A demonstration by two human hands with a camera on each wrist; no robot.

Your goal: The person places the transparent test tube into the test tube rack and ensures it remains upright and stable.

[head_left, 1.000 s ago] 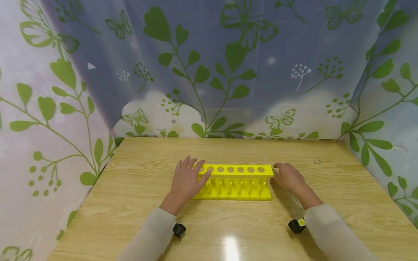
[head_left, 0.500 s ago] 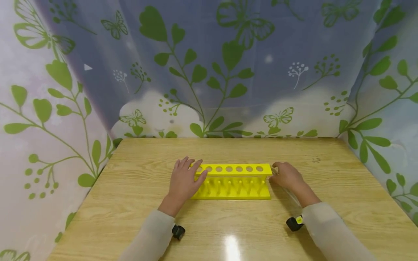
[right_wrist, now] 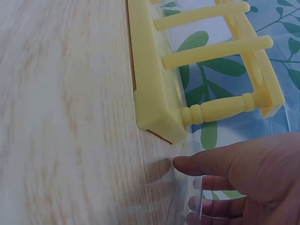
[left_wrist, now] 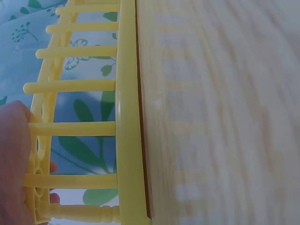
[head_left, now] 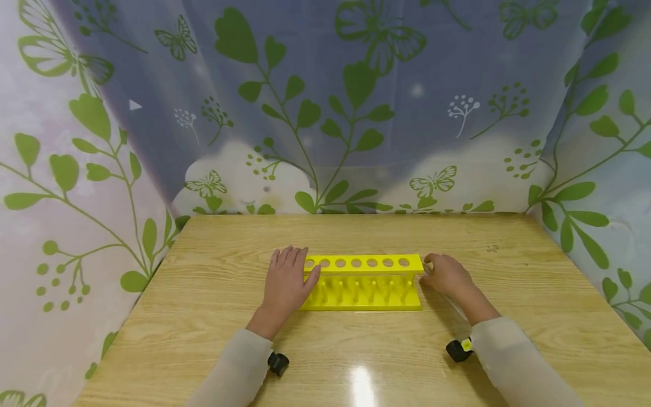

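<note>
Left hand [head_left: 286,280]: palm down over left end of yellow rack [head_left: 363,268], thumb on near side, fingertips beyond far side; gripping rack. Right hand [head_left: 448,276]: just beside rack's right end, fingers bent, thumb and fingers closed around clear item [right_wrist: 182,206]; item's full shape and contents unclear. Rack: upright on wood-grain tabletop [head_left: 325,345], between hands; upper bar with row of round holes, tabletop visible through them; row of pegs on base below.
</note>
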